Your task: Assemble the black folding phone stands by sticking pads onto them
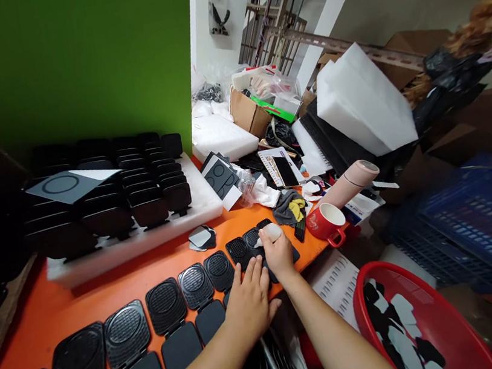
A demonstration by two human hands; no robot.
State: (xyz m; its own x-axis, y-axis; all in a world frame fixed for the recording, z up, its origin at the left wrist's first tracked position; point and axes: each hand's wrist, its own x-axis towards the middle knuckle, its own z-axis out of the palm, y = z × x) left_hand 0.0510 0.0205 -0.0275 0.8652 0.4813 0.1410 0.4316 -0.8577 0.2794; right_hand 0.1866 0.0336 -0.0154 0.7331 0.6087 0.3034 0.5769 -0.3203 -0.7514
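Note:
A small white squeeze bottle (273, 231) is gripped in my right hand (280, 255). It is tipped over, with its narrow end pointing left above the ridged half of an open black case (252, 238) near the right end of a row. My left hand (248, 294) rests flat with fingers stretched over the neighbouring cases, partly hiding them. Along the row, the open hinged black cases, such as this one (166, 304), each show a grid-patterned half with an oval ring and a smooth half nearer me. A small stack of white and dark cut pieces (201, 238) lies behind the row.
The orange table (147, 259) carries a white foam block (204, 193) with rows of upright black cases (148, 207). To the right stand a red mug (324, 226) and pink bottle (350, 182). A red basin (425, 287) with cut pieces is below right, near a blue crate (483, 212).

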